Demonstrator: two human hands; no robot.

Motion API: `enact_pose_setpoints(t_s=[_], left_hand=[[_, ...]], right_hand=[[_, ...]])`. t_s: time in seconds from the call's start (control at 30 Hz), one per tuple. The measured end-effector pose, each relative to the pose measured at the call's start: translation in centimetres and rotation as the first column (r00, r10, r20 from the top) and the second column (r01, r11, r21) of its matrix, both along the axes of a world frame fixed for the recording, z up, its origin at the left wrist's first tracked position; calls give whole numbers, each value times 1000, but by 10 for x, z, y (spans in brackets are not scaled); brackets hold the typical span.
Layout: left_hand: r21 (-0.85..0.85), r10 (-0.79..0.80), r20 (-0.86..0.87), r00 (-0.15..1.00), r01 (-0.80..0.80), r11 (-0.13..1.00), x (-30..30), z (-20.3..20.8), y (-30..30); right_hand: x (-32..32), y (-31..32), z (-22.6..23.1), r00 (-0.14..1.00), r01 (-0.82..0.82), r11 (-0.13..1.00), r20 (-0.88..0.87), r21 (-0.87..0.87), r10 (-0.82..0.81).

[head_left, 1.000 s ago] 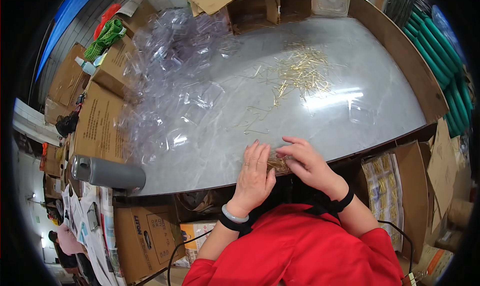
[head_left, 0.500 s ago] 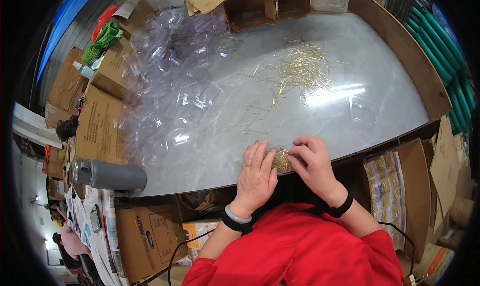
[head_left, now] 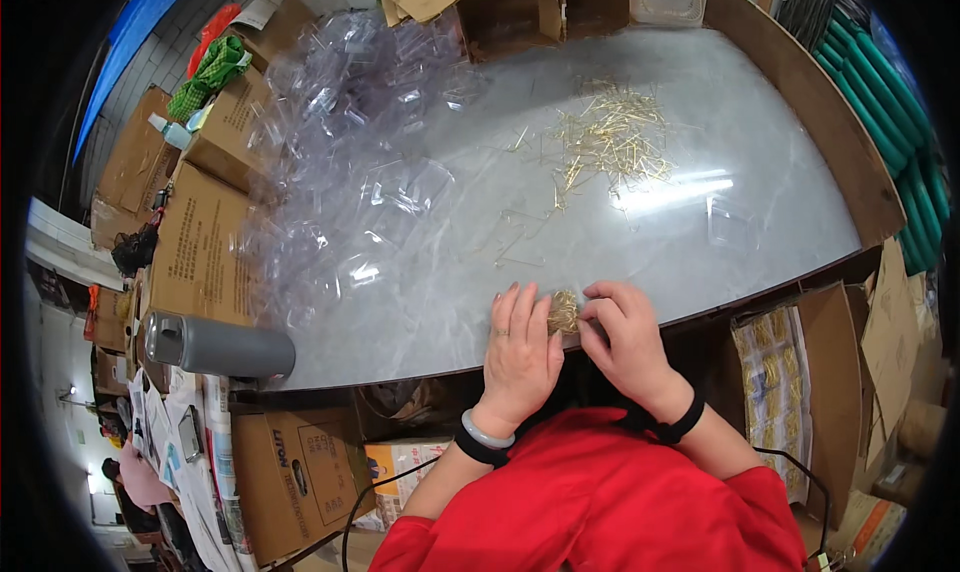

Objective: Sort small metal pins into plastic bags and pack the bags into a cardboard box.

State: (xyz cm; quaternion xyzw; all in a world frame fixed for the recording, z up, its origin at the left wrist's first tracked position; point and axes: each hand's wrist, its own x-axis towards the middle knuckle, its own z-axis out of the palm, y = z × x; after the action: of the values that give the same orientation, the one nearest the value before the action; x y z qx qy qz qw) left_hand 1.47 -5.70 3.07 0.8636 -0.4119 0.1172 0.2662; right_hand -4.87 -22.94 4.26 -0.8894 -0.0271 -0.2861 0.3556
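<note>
While the loose heap of gold pins lies well off at twelve o'clock, the left hand and right hand pinch a small bundle of gold pins between closed fingertips at the grey marble table's near edge, seemingly to keep it gathered.

brown cardboard boxes left of table, clear plastic packs heaped beside
</note>
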Motion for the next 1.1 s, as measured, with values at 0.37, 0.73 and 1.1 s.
enact_pose_setpoints(t_s=[0.37,0.73,1.1], left_hand=[[11,31,43,999,-31,999,-2,-2,-1],[-10,18,43,999,-18,1000,0,-2,2],[-50,-21,20,1000,22,998,2,-1,6]], right_hand=[[23,-5,20,990,4,996,-142,92,9],[21,-16,32,961,-37,974,-258,221,95],[9,-30,24,765,9,807,-524,590,375]])
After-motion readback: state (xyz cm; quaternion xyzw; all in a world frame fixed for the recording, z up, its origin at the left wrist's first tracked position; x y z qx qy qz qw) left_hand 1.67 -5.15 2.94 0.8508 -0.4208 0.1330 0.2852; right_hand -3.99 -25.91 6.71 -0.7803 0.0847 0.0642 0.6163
